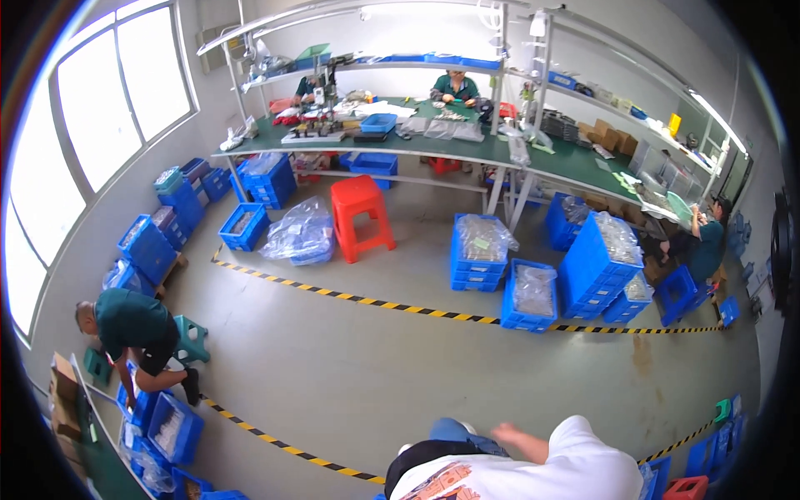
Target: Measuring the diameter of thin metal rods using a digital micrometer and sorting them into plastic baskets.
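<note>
My right forearm comes out of a white short sleeve at the bottom of the head view. My right hand hangs in front of my body over the grey floor, blurred, with its fingers hard to make out. Nothing visible is in it, and it touches no box or table. Beside it is a blue trouser leg. A dark band lies across my printed white shirt. My left hand does not show.
Black-and-yellow tape marks the grey floor. Ahead stand blue crates with bagged parts, a red stool and a long green workbench. A co-worker bends over crates at left; others sit at the benches.
</note>
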`<state>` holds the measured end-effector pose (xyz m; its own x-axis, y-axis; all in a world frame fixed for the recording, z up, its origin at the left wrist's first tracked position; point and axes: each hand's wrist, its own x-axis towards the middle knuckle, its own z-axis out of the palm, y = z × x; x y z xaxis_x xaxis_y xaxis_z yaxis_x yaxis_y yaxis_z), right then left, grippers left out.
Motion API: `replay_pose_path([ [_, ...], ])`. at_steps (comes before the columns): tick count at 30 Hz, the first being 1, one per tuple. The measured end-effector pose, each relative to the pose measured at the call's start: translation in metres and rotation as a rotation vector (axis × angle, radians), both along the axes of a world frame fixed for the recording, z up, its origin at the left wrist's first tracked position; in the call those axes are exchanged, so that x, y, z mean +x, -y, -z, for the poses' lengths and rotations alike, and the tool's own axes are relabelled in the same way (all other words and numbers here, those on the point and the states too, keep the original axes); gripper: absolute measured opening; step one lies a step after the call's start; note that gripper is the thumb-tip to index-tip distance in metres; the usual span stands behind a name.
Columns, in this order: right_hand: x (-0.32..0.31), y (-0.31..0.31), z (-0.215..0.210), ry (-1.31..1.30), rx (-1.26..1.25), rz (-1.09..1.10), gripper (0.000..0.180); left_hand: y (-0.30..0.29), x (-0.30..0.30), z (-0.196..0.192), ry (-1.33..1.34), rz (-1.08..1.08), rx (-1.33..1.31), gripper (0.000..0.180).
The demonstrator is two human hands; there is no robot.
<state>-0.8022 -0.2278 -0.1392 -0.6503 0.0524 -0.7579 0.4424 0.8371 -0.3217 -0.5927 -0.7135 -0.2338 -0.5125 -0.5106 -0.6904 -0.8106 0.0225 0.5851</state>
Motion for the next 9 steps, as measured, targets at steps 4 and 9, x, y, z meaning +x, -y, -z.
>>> replay_pose_path([
  [4, -0.088, 0.018, -0.010, -0.167, -0.063, 0.250, 0.029, 0.005, -0.089, -0.093, -0.009, 0.004, 0.055, 0.021],
  [9, -0.193, 0.068, 0.007, -0.013, 0.061, -0.110, 0.031, 0.056, -0.183, -0.148, -0.299, -0.189, 0.030, 0.028],
])
